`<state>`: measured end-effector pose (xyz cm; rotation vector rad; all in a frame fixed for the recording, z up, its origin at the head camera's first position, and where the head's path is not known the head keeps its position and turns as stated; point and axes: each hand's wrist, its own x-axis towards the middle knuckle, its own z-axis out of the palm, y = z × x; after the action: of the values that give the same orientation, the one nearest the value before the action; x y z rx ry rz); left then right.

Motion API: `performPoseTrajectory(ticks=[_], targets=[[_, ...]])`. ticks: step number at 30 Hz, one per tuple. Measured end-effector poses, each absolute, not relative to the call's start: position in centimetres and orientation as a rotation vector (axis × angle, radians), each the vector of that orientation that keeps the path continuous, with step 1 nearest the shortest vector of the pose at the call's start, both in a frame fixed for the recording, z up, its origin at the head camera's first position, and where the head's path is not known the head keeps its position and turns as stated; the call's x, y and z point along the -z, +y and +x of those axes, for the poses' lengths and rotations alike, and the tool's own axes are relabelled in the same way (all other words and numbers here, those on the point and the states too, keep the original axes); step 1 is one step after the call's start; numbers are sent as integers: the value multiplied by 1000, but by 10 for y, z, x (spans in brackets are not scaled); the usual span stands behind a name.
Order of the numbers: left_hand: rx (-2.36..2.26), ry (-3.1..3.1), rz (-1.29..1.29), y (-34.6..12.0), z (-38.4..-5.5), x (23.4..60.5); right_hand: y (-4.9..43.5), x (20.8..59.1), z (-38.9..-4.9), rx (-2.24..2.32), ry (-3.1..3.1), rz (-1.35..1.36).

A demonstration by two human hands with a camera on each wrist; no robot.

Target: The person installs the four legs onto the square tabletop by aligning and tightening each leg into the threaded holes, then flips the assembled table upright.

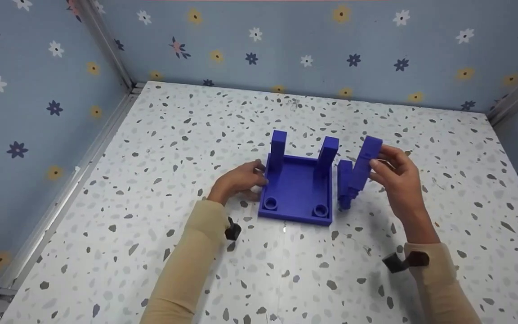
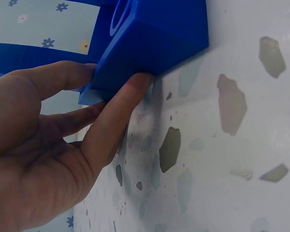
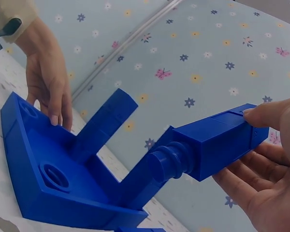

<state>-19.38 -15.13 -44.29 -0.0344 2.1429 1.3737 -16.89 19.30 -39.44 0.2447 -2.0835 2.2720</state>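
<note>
A blue square tray-shaped base lies on the table with its raised rim upward. Two square blue legs stand upright at its far corners. Round sockets show in the two near corners. My left hand touches the base's left wall with its fingertips, fingers slightly bent. To the right of the base, my right hand pinches another blue leg between thumb and fingers. That leg is tilted, its round threaded end pointing down toward the base. One more blue leg lies beside the base's right wall.
The speckled white table extends around the base. Flower-patterned blue panels rise behind it and at both sides, with metal strips at their corners. A black wrist strap piece hangs at my right sleeve.
</note>
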Motion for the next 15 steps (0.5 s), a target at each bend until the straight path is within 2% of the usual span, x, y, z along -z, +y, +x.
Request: performPoseTrajectory(ticks=[15], targets=[[-1392,2118,-54,-150,-195,443,155,395,-162,-2287,-2024,473]])
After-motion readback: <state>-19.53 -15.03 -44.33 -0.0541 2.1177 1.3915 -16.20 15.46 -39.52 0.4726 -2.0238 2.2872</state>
